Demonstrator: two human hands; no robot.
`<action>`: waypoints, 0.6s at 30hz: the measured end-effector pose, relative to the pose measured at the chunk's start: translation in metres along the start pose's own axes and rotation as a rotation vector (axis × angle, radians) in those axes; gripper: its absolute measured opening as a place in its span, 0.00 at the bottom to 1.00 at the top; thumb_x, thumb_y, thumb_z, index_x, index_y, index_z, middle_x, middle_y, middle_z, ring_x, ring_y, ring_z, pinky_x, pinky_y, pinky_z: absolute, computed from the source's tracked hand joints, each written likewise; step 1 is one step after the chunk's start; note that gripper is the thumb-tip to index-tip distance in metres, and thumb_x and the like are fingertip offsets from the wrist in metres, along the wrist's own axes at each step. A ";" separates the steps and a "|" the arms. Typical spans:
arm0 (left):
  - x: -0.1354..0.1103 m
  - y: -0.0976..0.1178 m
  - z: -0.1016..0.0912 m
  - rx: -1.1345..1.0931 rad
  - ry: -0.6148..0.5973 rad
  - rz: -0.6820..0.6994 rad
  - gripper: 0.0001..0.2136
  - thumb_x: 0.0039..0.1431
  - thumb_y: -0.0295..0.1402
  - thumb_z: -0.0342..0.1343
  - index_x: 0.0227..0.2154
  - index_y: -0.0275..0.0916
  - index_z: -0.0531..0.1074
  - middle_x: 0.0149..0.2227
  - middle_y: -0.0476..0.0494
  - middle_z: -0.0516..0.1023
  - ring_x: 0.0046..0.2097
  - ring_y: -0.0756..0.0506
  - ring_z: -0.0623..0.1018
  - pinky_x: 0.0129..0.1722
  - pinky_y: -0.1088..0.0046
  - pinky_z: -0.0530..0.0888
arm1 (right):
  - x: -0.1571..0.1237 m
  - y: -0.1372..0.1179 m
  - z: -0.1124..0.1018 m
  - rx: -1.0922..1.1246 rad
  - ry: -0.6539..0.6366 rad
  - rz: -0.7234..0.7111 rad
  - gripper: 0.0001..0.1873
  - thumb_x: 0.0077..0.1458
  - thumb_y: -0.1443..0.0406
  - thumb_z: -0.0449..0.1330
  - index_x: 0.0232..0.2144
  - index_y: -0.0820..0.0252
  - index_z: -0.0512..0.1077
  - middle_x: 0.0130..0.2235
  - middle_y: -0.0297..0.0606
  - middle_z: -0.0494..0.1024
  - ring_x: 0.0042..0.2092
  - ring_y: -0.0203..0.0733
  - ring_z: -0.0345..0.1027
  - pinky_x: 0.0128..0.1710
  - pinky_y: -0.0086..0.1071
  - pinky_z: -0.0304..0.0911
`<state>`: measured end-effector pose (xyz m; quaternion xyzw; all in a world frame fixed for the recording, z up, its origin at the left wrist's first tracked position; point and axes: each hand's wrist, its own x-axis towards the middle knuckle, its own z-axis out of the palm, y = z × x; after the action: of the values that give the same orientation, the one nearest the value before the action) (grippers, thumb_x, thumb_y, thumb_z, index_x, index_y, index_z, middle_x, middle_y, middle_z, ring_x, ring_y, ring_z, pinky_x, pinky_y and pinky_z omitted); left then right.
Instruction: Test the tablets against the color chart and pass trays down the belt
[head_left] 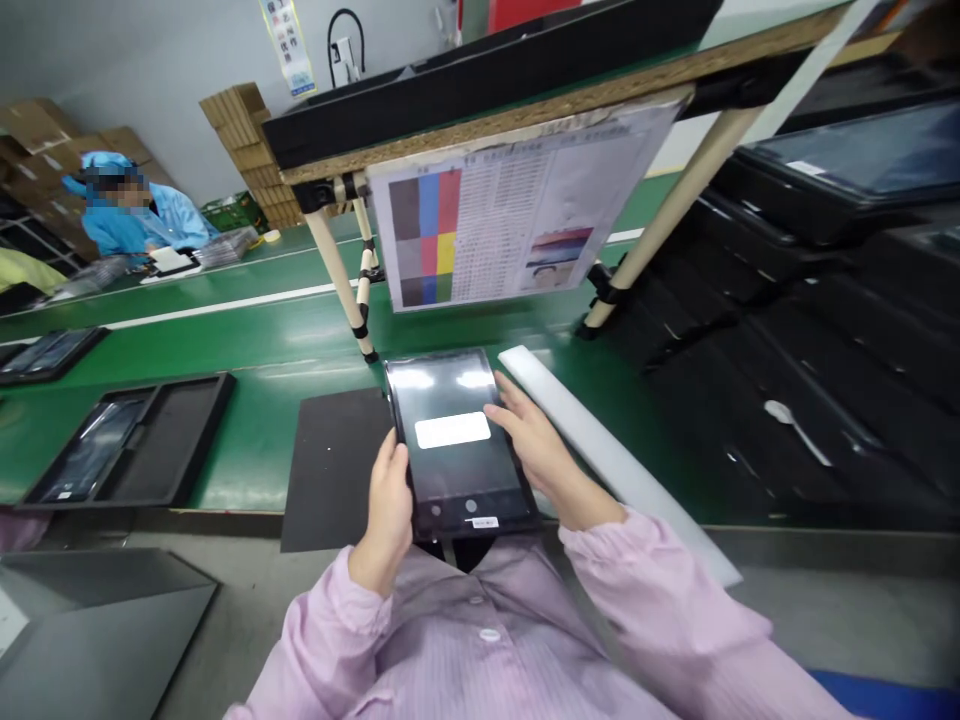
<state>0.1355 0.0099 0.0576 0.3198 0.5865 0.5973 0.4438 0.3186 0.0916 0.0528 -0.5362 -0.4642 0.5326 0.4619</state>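
Note:
A black tablet (465, 470) is held upright in front of me, with a white box lit on its dark screen and a small white label at its lower edge. My left hand (390, 500) grips its left edge, fingers curled behind. On the other side, my right hand (532, 435) wraps the right edge, its thumb over the screen beside the white box. Behind the tablet, to the left, lies a flat dark grey sheet (330, 470). A long white foam strip (615, 460) rests to the right of my right hand.
A green bench (262, 420) runs across. At left is a black tray (210, 430) with one tablet in it. Stacked black trays (787, 400) fill the right. A shelf with a printed chart (502, 210) stands ahead. A co-worker in blue (142, 215) sits far left.

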 end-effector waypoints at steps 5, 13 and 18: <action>0.026 -0.024 -0.009 0.546 -0.045 0.087 0.27 0.62 0.42 0.54 0.59 0.31 0.71 0.61 0.25 0.72 0.66 0.32 0.68 0.66 0.47 0.61 | 0.027 0.025 0.008 -0.216 0.086 -0.023 0.42 0.56 0.46 0.57 0.66 0.64 0.63 0.62 0.53 0.69 0.64 0.57 0.63 0.65 0.52 0.58; 0.011 -0.011 -0.135 0.936 0.190 0.317 0.22 0.59 0.43 0.54 0.52 0.35 0.75 0.56 0.26 0.75 0.62 0.30 0.70 0.65 0.41 0.60 | 0.008 0.044 -0.026 -0.536 0.112 -0.144 0.29 0.55 0.53 0.56 0.52 0.66 0.76 0.58 0.54 0.72 0.61 0.57 0.64 0.66 0.52 0.55; -0.008 -0.026 -0.092 0.694 -0.081 0.179 0.26 0.59 0.42 0.57 0.58 0.36 0.71 0.59 0.26 0.75 0.64 0.32 0.71 0.65 0.47 0.62 | -0.015 0.058 0.004 -0.632 0.060 -0.175 0.33 0.52 0.50 0.59 0.52 0.69 0.76 0.64 0.55 0.66 0.67 0.66 0.52 0.67 0.62 0.48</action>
<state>0.0601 -0.0379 0.0229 0.5248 0.7060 0.3861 0.2777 0.3148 0.0685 -0.0026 -0.6267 -0.6368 0.3044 0.3303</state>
